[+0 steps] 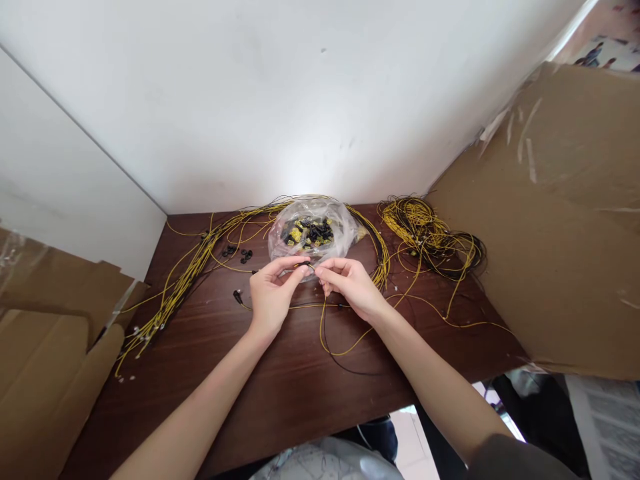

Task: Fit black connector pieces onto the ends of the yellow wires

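Wire between hands, mid-table.

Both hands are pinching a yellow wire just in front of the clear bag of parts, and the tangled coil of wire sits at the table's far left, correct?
Not quite. The head view shows the tangled coil at the table's far right. The rest holds: left hand and right hand pinch a yellow wire before the clear bag.

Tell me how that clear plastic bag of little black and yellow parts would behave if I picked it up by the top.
The plastic bag looks thin and crinkled, so it would probably sag and change shape rather than hold form. Its small black and yellow parts lie loose, so they would likely slide to the lowest point. It sits among the yellow wires, which might snag or drag along.
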Tool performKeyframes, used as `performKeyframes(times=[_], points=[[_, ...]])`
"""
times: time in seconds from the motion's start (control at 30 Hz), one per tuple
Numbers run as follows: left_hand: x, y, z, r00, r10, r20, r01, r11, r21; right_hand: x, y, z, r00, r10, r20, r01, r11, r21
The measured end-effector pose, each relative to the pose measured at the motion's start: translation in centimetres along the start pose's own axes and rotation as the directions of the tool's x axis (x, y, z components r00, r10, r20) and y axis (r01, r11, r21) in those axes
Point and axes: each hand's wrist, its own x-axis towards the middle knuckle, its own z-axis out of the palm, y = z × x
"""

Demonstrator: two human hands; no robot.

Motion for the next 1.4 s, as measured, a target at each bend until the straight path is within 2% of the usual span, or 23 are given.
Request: performKeyframes(times=[0.23, 0.5, 0.73, 1.4], points=[[0.02, -0.25, -0.14, 1.000, 0.010, 0.009, -0.010, 1.000, 0.021, -0.10, 0.02, 0.03, 0.998, 0.059, 0.030, -0.058, 0.998, -0.023], [0.03, 0.03, -0.02, 1.000, -0.003, -0.009, 0.003, 1.000, 0.022, 0.08, -0.14, -0.05, 0.998, 0.043, -0.042, -0.039, 0.996, 0.082], [0.02, 0.17, 0.03, 1.000, -0.018, -0.021, 0.018, 1.000, 0.017, 0.18, -0.15, -0.39, 0.995, 0.102, 0.015, -0.103, 0.979, 0.178], [0.50, 0.19, -0.31, 0.997, 0.003, -0.077, -0.001, 0.999, 0.034, -0.20, -0.88, -0.93, 0.993, 0.089, 0.080, -0.093, 0.995, 0.042]])
